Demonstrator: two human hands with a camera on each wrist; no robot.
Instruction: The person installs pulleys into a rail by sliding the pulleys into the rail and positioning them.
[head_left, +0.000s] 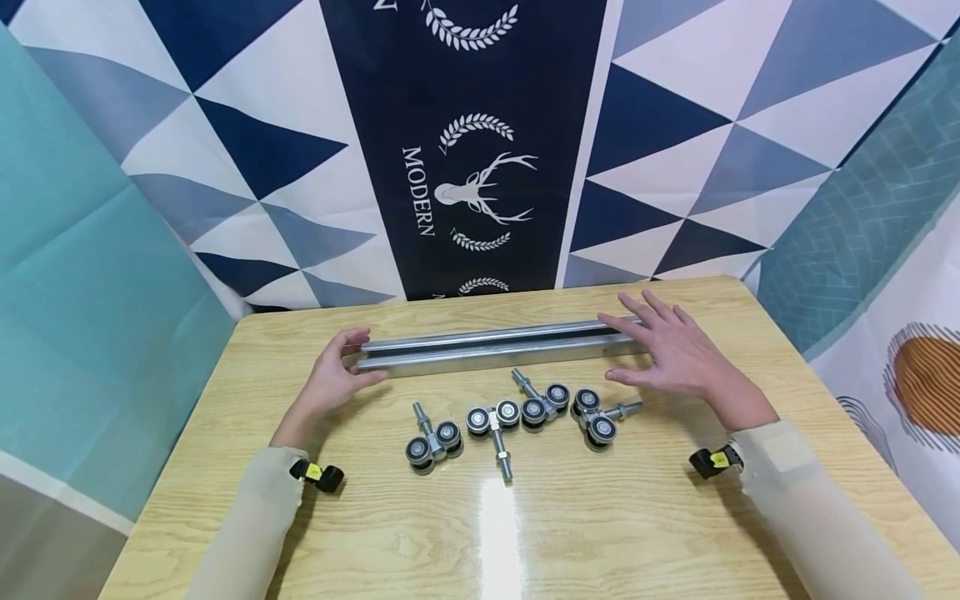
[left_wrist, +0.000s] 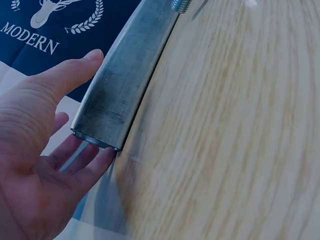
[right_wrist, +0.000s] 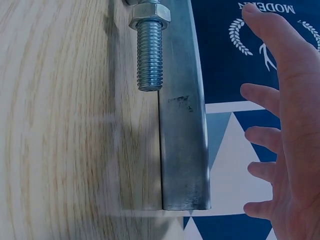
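A metal channel rail with an open slot lies across the far part of the wooden table. My left hand is at its left end, thumb in front and other fingers behind; in the left wrist view the fingertips come right up to the end edge. Over the right end my right hand is spread, holding nothing. Several roller trolleys with threaded bolts lie in front of the rail: one at left, one with its bolt toward me, one with its bolt toward the rail, and one at right.
The pale wooden table ends at a patterned cloth backdrop behind the rail. Teal cloth hangs along the left side, and another patterned cloth along the right. Each wrist wears a small black camera, such as the left one.
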